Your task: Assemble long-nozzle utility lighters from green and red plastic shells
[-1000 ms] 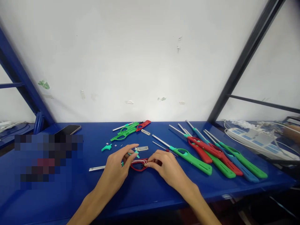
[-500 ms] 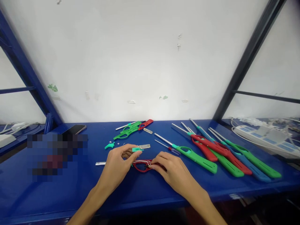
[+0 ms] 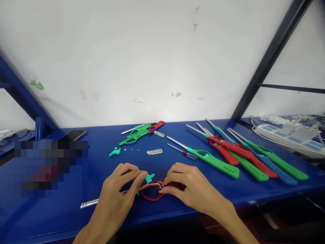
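My left hand (image 3: 122,189) pinches a small teal plastic piece (image 3: 149,178) between thumb and fingers, at the upper edge of a red lighter casing (image 3: 150,198). Lying on the table, the casing is an open half-shell with a ring-shaped opening. A thin white wire (image 3: 157,184) runs along it, and a silver metal tube (image 3: 89,203) extends leftwards beneath my left hand. My right hand (image 3: 191,186) is closed over the casing's right part, fingertips at the wire's bend and a small dark part. Its fingers hide the rest of the casing.
Behind my hands lie a clear fuel tank (image 3: 154,151), a teal trigger (image 3: 115,152) and a screwdriver (image 3: 189,155). Green half-shells (image 3: 135,135) are farther back. Several long lighters (image 3: 215,163) lie to the right, near a power strip (image 3: 286,135). At left is a phone (image 3: 76,135).
My left hand has lowered the teal piece to the red casing's upper edge and turned it. The right hand stays at the casing. The camera view has shifted slightly.
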Action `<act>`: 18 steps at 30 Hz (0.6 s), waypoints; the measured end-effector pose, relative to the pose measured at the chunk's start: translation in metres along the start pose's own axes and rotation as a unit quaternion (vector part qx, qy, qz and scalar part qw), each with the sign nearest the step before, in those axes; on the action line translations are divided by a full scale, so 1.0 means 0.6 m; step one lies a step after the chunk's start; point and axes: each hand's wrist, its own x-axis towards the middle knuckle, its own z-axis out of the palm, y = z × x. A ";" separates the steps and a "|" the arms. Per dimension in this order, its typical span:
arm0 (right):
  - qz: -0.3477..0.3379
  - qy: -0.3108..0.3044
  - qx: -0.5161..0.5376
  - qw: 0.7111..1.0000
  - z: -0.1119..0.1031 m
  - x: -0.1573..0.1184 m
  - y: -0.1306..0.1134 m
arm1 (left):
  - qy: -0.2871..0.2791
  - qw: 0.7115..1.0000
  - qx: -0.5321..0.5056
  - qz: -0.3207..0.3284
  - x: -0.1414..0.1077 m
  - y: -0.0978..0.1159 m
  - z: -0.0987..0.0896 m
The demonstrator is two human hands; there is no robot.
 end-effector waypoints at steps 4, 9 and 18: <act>0.003 -0.014 -0.009 1.000 -0.001 0.001 -0.002 | 0.017 0.995 0.046 0.088 -0.005 0.001 0.001; 0.009 -0.017 -0.029 0.999 -0.001 0.002 -0.003 | 0.025 0.974 0.105 0.200 -0.007 -0.003 0.004; -0.007 -0.013 -0.051 0.999 0.000 -0.002 0.001 | -0.025 0.954 0.124 0.272 -0.013 -0.016 0.005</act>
